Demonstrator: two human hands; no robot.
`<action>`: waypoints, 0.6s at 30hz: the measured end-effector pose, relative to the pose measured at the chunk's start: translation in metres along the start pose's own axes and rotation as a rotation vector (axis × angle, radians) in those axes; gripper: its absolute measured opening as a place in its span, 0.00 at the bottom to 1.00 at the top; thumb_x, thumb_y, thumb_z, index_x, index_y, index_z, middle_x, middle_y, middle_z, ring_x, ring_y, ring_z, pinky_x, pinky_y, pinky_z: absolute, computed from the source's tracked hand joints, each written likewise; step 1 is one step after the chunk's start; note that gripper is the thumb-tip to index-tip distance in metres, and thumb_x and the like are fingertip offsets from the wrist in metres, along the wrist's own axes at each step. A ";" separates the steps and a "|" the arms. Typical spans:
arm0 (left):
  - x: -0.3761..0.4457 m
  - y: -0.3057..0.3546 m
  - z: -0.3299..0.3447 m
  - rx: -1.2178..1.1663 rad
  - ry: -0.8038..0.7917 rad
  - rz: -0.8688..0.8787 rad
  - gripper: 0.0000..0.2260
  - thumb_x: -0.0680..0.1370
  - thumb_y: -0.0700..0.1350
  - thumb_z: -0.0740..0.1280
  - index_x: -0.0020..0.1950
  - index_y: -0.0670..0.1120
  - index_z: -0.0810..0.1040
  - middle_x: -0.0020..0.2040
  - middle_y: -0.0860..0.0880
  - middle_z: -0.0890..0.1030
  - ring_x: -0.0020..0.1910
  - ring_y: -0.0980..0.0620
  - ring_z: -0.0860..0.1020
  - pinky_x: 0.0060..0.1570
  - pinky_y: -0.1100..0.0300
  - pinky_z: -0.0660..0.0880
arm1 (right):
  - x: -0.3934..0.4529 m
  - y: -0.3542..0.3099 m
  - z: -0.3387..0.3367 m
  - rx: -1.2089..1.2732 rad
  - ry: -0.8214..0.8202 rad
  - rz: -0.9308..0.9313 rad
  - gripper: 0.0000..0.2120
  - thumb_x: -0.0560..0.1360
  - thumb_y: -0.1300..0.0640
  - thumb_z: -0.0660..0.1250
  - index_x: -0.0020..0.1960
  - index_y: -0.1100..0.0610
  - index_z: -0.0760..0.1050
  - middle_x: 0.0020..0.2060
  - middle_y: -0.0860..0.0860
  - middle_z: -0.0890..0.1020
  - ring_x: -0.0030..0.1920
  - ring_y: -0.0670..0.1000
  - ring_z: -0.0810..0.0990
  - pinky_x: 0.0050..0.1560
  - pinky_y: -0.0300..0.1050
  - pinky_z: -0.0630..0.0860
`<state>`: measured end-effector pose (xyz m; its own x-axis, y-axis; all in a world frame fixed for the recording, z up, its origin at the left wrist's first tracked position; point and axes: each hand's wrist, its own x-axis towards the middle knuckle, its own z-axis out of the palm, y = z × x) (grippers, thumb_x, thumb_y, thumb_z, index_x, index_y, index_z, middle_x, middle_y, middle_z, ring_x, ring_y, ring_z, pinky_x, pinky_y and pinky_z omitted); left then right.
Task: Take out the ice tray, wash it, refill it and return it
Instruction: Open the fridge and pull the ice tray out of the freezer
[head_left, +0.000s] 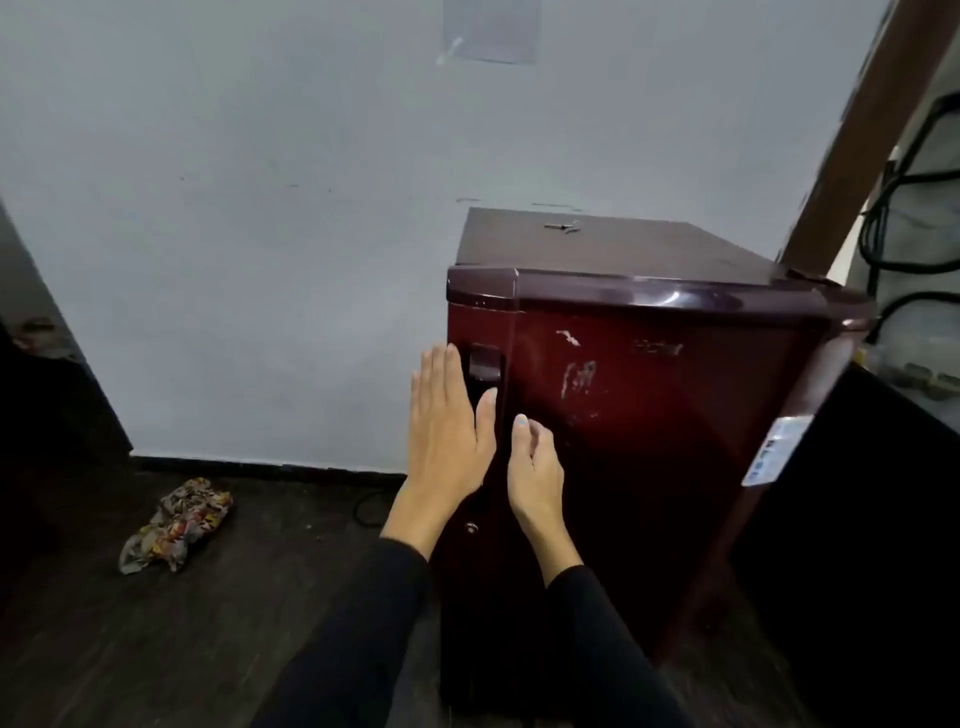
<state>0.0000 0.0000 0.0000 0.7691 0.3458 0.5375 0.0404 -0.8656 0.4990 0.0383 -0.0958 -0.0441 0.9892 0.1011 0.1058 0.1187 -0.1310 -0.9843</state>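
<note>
Nearest the lens: 2 black sleeves reaching forward toward a maroon mini fridge. Left hand flat, fingers straight and together, laid along the door's left edge just beside the recessed handle; holding nothing. Right hand close against the door face beside the handle strip, fingers curled inward; cannot tell whether gripping the door edge or only touching it. Door shut, so the ice tray out of sight, presumably inside.

Progress, as a judgement: barely begun. Nothing taken out, nothing washed, nothing refilled, nothing returned; opening the door looks like the step in hand, with all 4 parts of the task left.

Room to move: grey wall behind and to the left of the fridge, dark floor open on that side, with only a crumpled patterned cloth lying well apart. Tighter on the right: a dark cabinet close beside the fridge and a brown slanting beam above. Small metal object on the fridge top, too small to identify. No sink or tap in view.
</note>
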 end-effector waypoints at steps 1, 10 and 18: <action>0.015 0.000 -0.003 0.007 0.055 0.036 0.32 0.80 0.58 0.43 0.78 0.40 0.46 0.79 0.42 0.48 0.78 0.49 0.44 0.75 0.55 0.41 | 0.007 -0.003 0.007 0.002 -0.022 -0.011 0.25 0.81 0.41 0.55 0.70 0.55 0.69 0.65 0.50 0.76 0.63 0.48 0.74 0.59 0.39 0.68; 0.129 0.014 -0.022 0.233 -0.013 0.245 0.28 0.83 0.55 0.49 0.77 0.39 0.51 0.78 0.40 0.50 0.78 0.44 0.46 0.75 0.53 0.41 | 0.043 -0.006 0.041 0.063 -0.107 -0.011 0.24 0.77 0.36 0.60 0.37 0.55 0.72 0.31 0.46 0.78 0.36 0.46 0.77 0.42 0.41 0.73; 0.147 -0.003 0.003 0.306 -0.077 0.333 0.30 0.82 0.57 0.47 0.76 0.38 0.57 0.76 0.40 0.60 0.77 0.43 0.53 0.75 0.52 0.44 | 0.055 0.017 0.054 0.085 -0.117 -0.137 0.20 0.78 0.37 0.56 0.42 0.51 0.76 0.33 0.46 0.81 0.39 0.47 0.81 0.50 0.54 0.79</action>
<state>0.1152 0.0525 0.0756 0.8171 0.0129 0.5763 -0.0390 -0.9962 0.0775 0.0903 -0.0396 -0.0624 0.9470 0.2269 0.2273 0.2390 -0.0252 -0.9707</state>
